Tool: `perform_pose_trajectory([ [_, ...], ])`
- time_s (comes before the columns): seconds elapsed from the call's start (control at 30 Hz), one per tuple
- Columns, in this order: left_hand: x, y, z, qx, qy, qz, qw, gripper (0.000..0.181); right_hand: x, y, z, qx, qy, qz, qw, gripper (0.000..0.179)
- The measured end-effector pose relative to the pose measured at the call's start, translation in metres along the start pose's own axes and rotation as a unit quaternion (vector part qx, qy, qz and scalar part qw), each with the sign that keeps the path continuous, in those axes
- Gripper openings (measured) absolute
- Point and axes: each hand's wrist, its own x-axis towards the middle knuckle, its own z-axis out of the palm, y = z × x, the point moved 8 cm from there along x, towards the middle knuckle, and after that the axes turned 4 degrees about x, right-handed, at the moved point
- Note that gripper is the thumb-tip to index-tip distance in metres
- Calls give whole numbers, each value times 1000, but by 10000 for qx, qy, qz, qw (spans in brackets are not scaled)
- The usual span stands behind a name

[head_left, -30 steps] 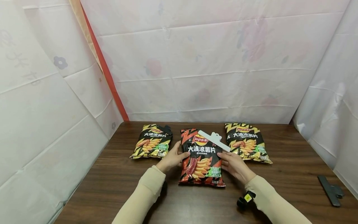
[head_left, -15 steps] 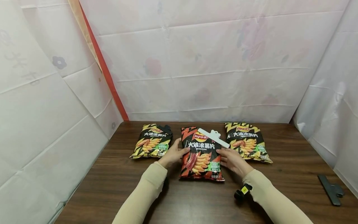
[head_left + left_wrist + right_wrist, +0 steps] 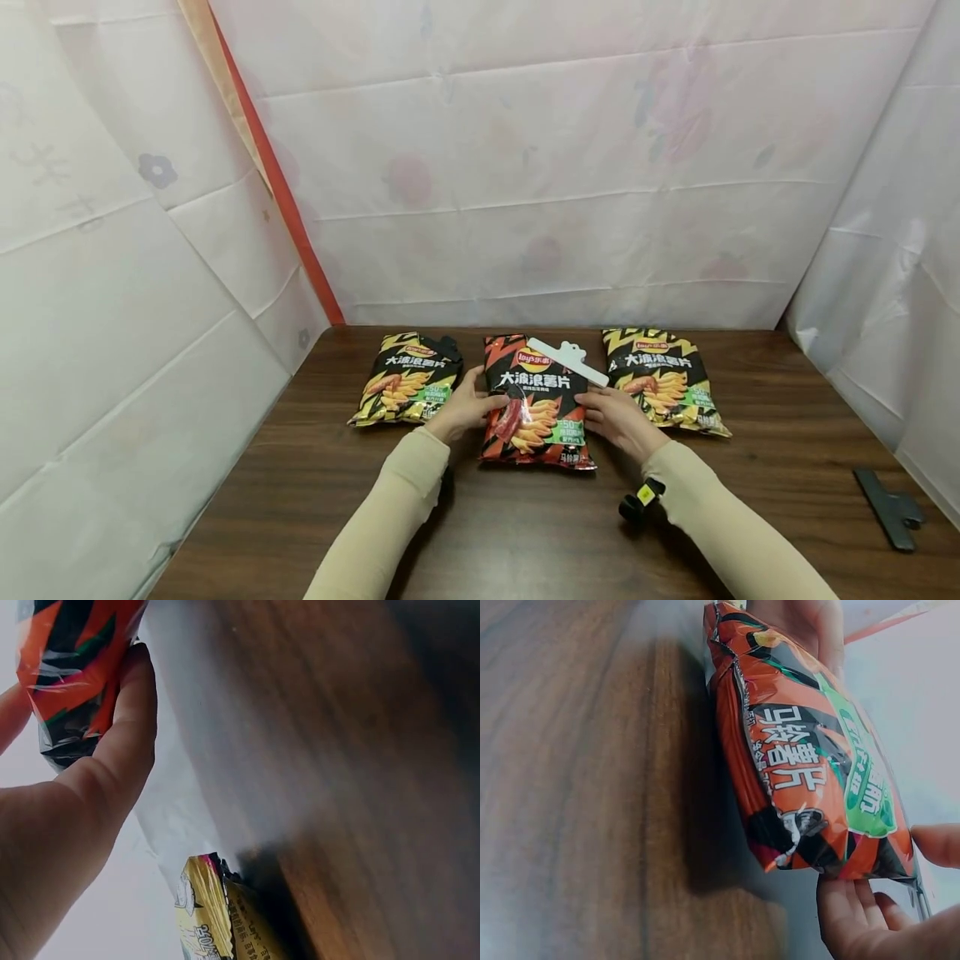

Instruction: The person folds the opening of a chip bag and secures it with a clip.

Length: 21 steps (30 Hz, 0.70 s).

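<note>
Red bag, 2-hand grip, lower centre of frame.
Left hand, right hand: each pinches 1 side, digits parted by its thickness.

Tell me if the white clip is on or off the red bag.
On: in the head view, the white clip slants across the top right corner of the red bag. How firmly it grips, I cannot tell.

Brown table, yellow bags, black clip
</note>
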Motion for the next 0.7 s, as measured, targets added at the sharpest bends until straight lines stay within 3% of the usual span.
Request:
perform_pose_trajectory([
  [0.13, 6, 0, -1, 84, 61, -72, 9999, 95, 3, -6, 1, -219, -34, -68, 9997, 90],
  [0.4, 13, 0, -2, 400, 224, -85, 9989, 98, 16, -3, 1, -78, 178, 55, 9998, 76],
  [0.7, 18, 7, -1, 242, 295, 35, 9993, 96, 24, -5, 2, 11, 358, 46, 9993, 73],
])
